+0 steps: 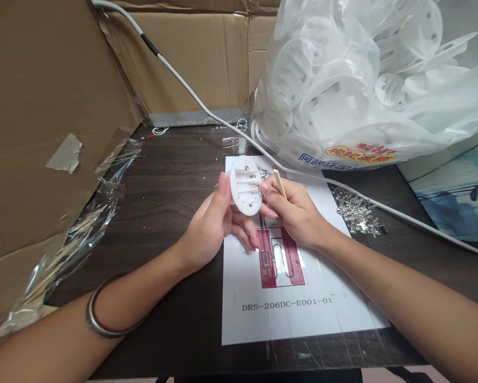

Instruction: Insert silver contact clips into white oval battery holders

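A round white plastic part [245,191] with parallel slots and small metal pieces in it is tilted up above the printed sheet [262,324]. My left hand [218,218] grips its left edge, thumb in front and fingers behind and below. At its right edge, the thumb and a finger of my right hand [292,205] are pinched on a small metal piece [259,185]. A thin wooden stick [279,184] also rests in my right hand, its end poking up past the fingers.
A pile of small metal pieces [358,211] lies right of the sheet. Behind it, a clear bag [342,106] bulges with white plastic parts. A white cable [191,96] crosses the dark table [162,175]. Cardboard walls [199,64] stand left and behind.
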Demonstrator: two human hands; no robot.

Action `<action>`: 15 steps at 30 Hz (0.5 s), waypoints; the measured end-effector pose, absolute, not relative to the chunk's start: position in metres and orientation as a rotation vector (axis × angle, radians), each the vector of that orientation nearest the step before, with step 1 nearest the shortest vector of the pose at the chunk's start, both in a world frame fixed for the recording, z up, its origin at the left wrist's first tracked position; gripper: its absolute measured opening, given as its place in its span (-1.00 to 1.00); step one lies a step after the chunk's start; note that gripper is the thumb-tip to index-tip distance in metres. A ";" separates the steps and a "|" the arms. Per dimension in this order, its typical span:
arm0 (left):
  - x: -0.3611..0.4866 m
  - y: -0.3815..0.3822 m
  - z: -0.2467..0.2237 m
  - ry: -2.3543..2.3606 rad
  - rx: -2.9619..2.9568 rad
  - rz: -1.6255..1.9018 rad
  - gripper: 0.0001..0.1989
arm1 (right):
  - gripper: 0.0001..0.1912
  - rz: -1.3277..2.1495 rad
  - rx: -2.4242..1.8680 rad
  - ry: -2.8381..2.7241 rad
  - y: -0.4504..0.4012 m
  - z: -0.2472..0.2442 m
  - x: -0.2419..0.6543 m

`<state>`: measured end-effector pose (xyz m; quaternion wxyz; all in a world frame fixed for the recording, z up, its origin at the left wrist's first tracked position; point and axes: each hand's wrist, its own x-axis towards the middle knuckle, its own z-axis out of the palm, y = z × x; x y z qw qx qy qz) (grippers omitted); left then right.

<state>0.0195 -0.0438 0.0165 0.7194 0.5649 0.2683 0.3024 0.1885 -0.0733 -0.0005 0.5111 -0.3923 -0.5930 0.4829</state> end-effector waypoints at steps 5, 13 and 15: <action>0.019 -0.044 0.014 0.585 1.266 0.664 -0.08 | -0.51 1.203 -0.888 -1.398 -0.072 -0.002 0.190; 0.019 -0.044 0.014 0.557 1.239 0.691 -0.17 | -0.55 1.256 -0.852 -1.377 -0.074 -0.003 0.191; 0.019 -0.044 0.014 0.539 1.240 0.687 -0.18 | -0.53 1.258 -0.877 -1.369 -0.074 -0.003 0.191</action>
